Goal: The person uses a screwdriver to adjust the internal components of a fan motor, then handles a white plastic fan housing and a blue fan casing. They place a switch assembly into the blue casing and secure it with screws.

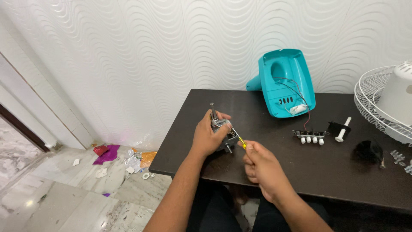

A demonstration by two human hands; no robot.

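My left hand (207,136) grips a small grey fan motor (222,127) with its metal shaft (212,110) pointing up, held just above the dark table (274,172). My right hand (260,165) holds a yellow-handled screwdriver (240,142) whose tip rests against the side of the motor. Both hands hover over the table's front left part.
A teal fan base housing (286,81) with loose wires lies at the back. A switch block with white buttons (310,136), a black knob part with a white peg (341,128), a black cap (368,150), small screws (397,157) and a white fan grille (384,103) lie to the right. Scraps litter the floor (124,159).
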